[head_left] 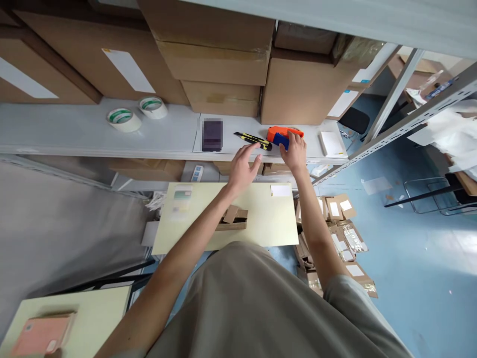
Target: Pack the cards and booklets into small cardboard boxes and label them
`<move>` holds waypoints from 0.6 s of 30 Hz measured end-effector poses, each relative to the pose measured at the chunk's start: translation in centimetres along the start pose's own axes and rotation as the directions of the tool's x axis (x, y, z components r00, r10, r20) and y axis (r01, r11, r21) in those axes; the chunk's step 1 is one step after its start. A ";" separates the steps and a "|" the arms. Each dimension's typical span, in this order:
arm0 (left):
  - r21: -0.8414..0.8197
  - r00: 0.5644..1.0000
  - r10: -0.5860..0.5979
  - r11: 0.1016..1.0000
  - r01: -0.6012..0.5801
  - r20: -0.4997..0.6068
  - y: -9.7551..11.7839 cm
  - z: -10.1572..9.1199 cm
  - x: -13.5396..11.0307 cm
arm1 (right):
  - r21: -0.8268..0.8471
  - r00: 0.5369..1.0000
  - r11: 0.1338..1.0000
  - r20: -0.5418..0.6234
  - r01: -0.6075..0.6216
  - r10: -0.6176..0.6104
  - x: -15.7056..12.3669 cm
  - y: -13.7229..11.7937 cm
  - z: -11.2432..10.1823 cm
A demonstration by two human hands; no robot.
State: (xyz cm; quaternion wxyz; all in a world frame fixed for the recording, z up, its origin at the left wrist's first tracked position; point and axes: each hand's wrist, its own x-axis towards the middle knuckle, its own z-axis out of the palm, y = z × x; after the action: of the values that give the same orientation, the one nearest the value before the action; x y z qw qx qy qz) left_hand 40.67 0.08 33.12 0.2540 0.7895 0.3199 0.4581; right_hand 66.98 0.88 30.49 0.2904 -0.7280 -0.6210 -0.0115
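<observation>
My right hand (295, 151) reaches up to the grey shelf (74, 132) and closes on an orange and blue tape dispenser (283, 134) lying there. My left hand (243, 166) hovers just below the shelf edge with fingers spread, holding nothing, close to a yellow and black utility knife (253, 140). A dark phone (212, 134) lies left of the knife. Below my arms, a small open cardboard box (233, 219) sits on a pale yellow table (194, 233).
Two rolls of tape (124, 119) lie on the shelf at left, a white pad (331, 143) at right. Large cardboard boxes (216, 54) fill the shelf above. Several packed mailers (345, 233) lie on the blue floor. A pink item (40, 335) sits at lower left.
</observation>
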 end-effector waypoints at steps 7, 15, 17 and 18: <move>0.015 0.997 -0.073 0.997 0.073 -0.016 1.7 0.4 -1.7 | -0.002 1.000 1.000 0.023 -0.017 0.017 2.3 1.9 2.1; -0.150 0.945 -0.318 0.941 0.305 -0.076 3.6 -0.1 -10.6 | 0.256 0.998 0.967 -0.055 0.000 0.015 -6.5 -1.6 0.7; -0.201 0.921 -0.379 0.913 0.355 -0.091 4.2 0.0 -12.8 | 0.385 0.999 0.922 -0.003 0.039 -0.041 -10.8 -4.1 0.5; -0.224 0.909 -0.405 0.899 0.376 -0.101 4.5 0.0 -13.7 | 0.452 0.996 0.891 0.057 0.036 -0.069 -12.9 -5.4 0.5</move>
State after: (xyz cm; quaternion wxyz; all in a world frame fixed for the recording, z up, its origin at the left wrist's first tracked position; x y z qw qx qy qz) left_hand 36.77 -13.05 28.53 0.3947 0.6441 0.4421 0.4836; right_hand 58.94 -10.20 27.40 0.4282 -0.6238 -0.6363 0.1506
